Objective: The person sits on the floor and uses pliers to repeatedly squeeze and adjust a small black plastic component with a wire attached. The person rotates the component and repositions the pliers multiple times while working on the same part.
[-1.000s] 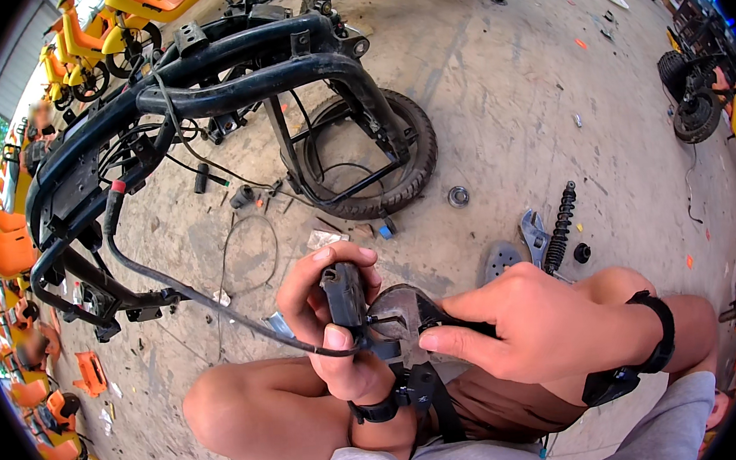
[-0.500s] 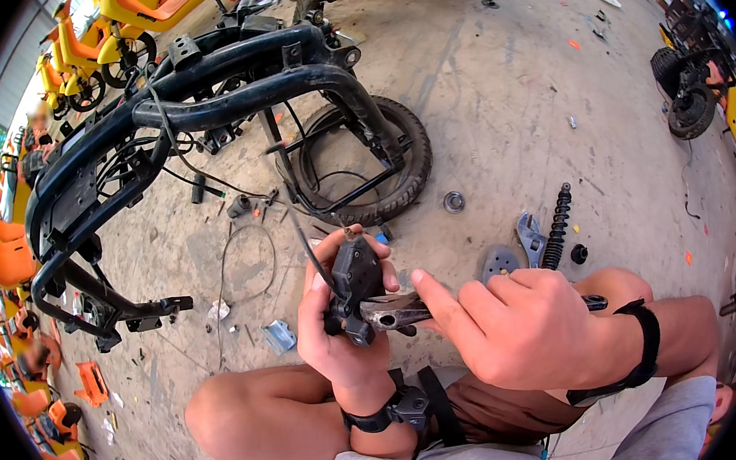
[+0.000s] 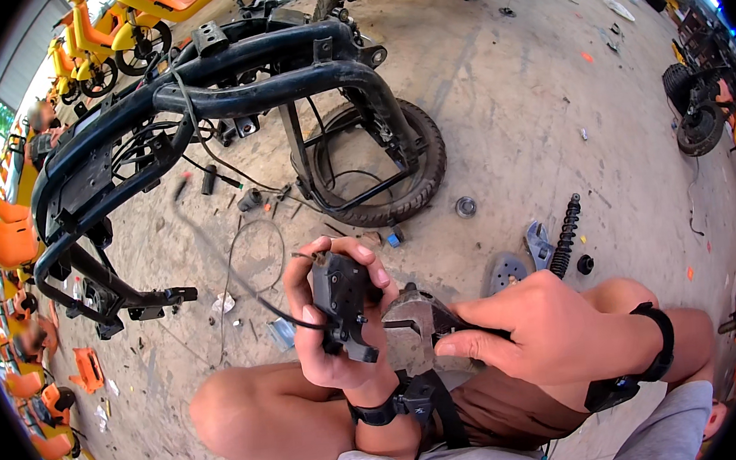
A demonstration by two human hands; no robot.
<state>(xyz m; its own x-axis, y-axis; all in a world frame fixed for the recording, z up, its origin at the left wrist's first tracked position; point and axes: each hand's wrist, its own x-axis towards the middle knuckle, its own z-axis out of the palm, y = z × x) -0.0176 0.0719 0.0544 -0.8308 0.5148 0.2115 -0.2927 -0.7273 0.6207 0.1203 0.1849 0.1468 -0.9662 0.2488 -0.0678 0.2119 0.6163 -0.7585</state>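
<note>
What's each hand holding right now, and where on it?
Left hand wraps its fingers around the body of a black brake-lever housing with a cable attached. Right hand grips the handles of pliers, the head towards the housing.

Counting what's showing up here: two hands, left hand (image 3: 332,319) and right hand (image 3: 549,337), each wearing one black wrist strap. One black switch housing (image 3: 343,297), one pair of pliers (image 3: 414,321). One black scooter frame (image 3: 202,105), one tyre (image 3: 380,164), one coil spring shock (image 3: 566,236), one wrench (image 3: 539,244) lying around.
</note>
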